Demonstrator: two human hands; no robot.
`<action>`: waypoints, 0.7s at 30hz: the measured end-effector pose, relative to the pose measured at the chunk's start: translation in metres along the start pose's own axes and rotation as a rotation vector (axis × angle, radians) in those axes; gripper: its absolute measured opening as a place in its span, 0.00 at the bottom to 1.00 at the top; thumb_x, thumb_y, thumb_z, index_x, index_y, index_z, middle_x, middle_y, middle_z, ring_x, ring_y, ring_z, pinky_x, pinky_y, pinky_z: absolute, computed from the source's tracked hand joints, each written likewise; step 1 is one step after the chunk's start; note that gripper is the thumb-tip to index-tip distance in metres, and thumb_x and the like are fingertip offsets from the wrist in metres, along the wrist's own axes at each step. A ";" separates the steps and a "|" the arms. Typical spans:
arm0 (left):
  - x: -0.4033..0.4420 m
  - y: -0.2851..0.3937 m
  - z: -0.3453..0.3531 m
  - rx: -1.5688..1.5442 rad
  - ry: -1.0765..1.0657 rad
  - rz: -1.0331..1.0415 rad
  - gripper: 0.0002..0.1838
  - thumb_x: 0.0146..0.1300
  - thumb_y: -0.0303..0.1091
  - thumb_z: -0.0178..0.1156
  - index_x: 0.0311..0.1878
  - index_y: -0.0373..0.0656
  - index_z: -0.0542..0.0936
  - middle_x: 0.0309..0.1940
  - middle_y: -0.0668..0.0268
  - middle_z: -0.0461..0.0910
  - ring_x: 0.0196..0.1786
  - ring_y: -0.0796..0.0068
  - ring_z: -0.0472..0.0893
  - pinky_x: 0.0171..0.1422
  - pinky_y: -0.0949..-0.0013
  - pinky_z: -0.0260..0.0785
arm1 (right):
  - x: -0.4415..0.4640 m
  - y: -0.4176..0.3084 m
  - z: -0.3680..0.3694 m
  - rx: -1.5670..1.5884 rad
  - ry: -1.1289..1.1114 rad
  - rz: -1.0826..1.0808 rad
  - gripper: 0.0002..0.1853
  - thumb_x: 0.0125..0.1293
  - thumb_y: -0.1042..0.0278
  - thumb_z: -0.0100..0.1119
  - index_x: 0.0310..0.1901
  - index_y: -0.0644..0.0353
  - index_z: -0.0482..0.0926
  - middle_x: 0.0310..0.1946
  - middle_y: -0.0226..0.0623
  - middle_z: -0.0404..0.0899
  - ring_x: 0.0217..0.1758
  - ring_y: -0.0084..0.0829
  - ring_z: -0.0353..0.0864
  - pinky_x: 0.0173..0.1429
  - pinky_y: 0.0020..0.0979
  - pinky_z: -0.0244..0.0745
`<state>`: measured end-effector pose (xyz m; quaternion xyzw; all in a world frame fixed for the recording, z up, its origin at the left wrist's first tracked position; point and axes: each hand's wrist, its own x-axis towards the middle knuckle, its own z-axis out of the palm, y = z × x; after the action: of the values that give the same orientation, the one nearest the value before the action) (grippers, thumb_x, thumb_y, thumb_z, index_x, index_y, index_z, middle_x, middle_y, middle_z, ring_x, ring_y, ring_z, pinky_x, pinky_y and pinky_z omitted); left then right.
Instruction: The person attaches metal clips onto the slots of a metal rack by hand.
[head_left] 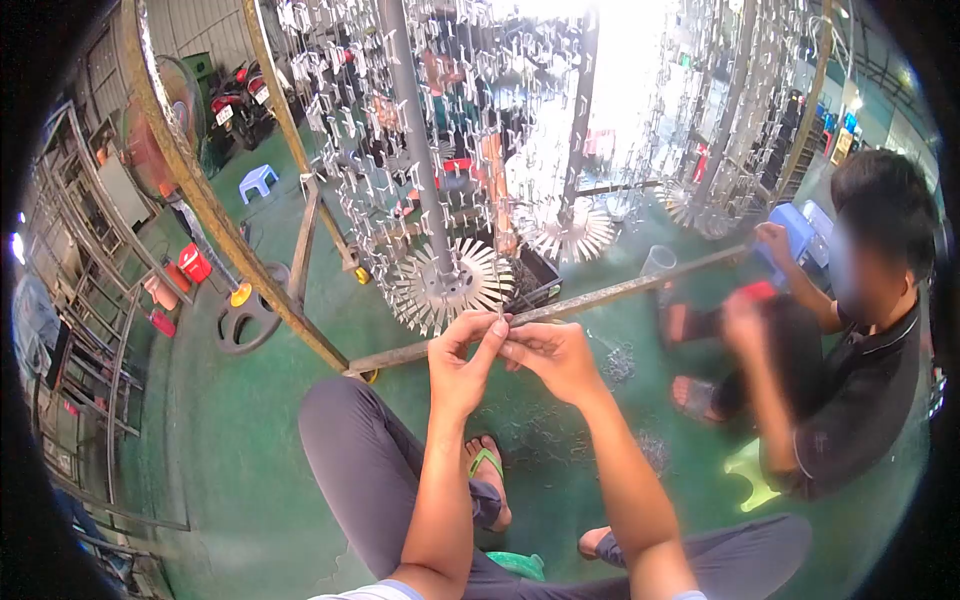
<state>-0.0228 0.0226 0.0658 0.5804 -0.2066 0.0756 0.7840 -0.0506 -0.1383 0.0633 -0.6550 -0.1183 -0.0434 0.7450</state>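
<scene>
Your left hand point(462, 365) and right hand point(556, 362) meet mid-frame, fingertips pinched closed; anything between them is too small to tell. Beyond are the frame's bottom bar point(640, 292), then a slotted disc point(425, 290) and hanging clip strands point(350, 130), upper centre.

The item point(501, 314) pinched by the left hand point(463, 365) and right hand point(556, 360) is too small to identify; a co-worker's hand point(744, 322) blurs.

Small hanging pieces point(370, 130) are seen as shiny, silvery metal; slatted discs point(455, 285) are likewise metallic. Frame bars point(190, 190) are noted as worn and rough. Green floor point(240, 440) is seen as smooth, faintly glossy. Blue stool point(258, 182) is recorded as plastic; grey trousers point(360, 450), matt cloth.
</scene>
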 end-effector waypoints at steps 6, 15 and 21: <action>-0.001 0.006 -0.004 -0.038 -0.051 -0.065 0.05 0.69 0.25 0.69 0.43 0.33 0.87 0.41 0.67 0.85 0.40 0.80 0.82 0.49 0.74 0.74 | -0.004 0.004 -0.007 0.018 -0.082 -0.004 0.12 0.72 0.72 0.69 0.53 0.69 0.87 0.38 0.32 0.89 0.40 0.20 0.84 0.46 0.26 0.82; 0.003 0.020 -0.014 -0.046 -0.151 -0.030 0.06 0.69 0.24 0.69 0.45 0.33 0.87 0.41 0.67 0.85 0.44 0.81 0.81 0.50 0.74 0.73 | -0.009 -0.006 -0.009 -0.022 -0.220 0.021 0.12 0.75 0.69 0.66 0.52 0.69 0.86 0.39 0.33 0.88 0.42 0.22 0.84 0.50 0.28 0.81; 0.006 0.020 -0.020 -0.014 -0.195 -0.009 0.05 0.69 0.23 0.69 0.45 0.32 0.87 0.41 0.65 0.85 0.45 0.80 0.82 0.50 0.73 0.74 | -0.010 -0.013 -0.008 -0.032 -0.208 0.050 0.13 0.75 0.68 0.65 0.52 0.70 0.86 0.39 0.34 0.88 0.42 0.22 0.84 0.50 0.28 0.81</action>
<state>-0.0197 0.0466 0.0812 0.5803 -0.2797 0.0136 0.7647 -0.0624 -0.1491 0.0726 -0.6705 -0.1780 0.0417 0.7191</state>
